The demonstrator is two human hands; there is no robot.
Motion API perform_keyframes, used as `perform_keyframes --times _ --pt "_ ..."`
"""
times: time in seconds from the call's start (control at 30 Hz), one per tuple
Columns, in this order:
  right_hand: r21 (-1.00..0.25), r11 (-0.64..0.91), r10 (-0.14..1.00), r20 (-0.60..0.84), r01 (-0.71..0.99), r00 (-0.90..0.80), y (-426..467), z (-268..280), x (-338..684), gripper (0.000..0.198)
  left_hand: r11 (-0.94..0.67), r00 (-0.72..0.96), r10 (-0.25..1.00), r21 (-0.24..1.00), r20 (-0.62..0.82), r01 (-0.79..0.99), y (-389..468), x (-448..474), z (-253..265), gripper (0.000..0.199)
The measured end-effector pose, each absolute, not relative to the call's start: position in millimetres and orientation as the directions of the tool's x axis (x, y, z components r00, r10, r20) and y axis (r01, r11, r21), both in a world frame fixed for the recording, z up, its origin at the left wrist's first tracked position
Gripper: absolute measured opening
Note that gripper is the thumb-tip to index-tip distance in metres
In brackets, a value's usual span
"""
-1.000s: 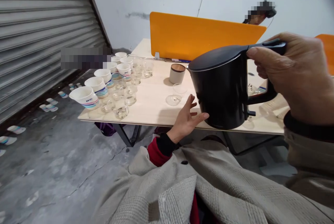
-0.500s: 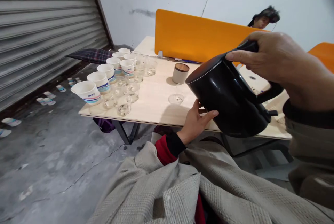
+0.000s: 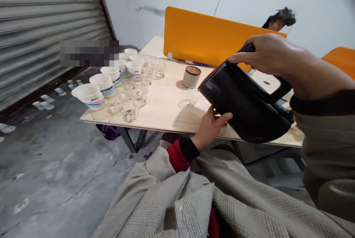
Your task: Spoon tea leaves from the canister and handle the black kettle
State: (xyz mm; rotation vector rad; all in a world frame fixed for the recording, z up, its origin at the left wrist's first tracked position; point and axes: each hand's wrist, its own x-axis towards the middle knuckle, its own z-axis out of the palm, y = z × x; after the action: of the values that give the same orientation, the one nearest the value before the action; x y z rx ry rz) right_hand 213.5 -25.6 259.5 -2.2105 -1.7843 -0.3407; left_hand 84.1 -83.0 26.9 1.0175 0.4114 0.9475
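R hand [image 3: 273,54] clamped on black kettle [image 3: 244,108] handle, kettle tilted over table [image 3: 163,108]; L hand [image 3: 212,127] open, fingers touching kettle's underside.

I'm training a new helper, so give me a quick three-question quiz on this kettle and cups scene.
1. True or false: the black kettle stands upright on the table.
2. Which hand grips the kettle's handle? A. left hand B. right hand
3. Fill in: the left hand touches the kettle's ____ side.

Key: 1. False, it is tilted, spout toward the small clear glass. 2. B, the right hand. 3. Lower.
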Motion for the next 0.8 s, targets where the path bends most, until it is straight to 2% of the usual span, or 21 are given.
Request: perform_keyframes --times 0.13,0.2,0.37,0.8 --pt "-0.011 -0.151 0.922 0.359 0.988 0.145 -14 257 217 0.054 0.206 0.556 0.823 0.853 0.114 -0.479 -81 86 25 0.076" --pt "0.018 -0.181 0.930 0.330 0.983 0.165 -12 257 214 0.055 0.210 0.551 0.827 0.849 0.111 -0.485 -81 86 26 0.074" --pt "0.064 -0.255 0.952 0.193 0.965 0.239 -16 264 195 0.044 0.224 0.539 0.837 0.836 0.099 -0.500 -82 85 27 0.071" --pt "0.126 -0.242 0.964 0.140 0.962 0.224 -14 267 173 0.039 0.256 0.528 0.845 0.810 0.077 -0.528 -84 83 26 0.070"
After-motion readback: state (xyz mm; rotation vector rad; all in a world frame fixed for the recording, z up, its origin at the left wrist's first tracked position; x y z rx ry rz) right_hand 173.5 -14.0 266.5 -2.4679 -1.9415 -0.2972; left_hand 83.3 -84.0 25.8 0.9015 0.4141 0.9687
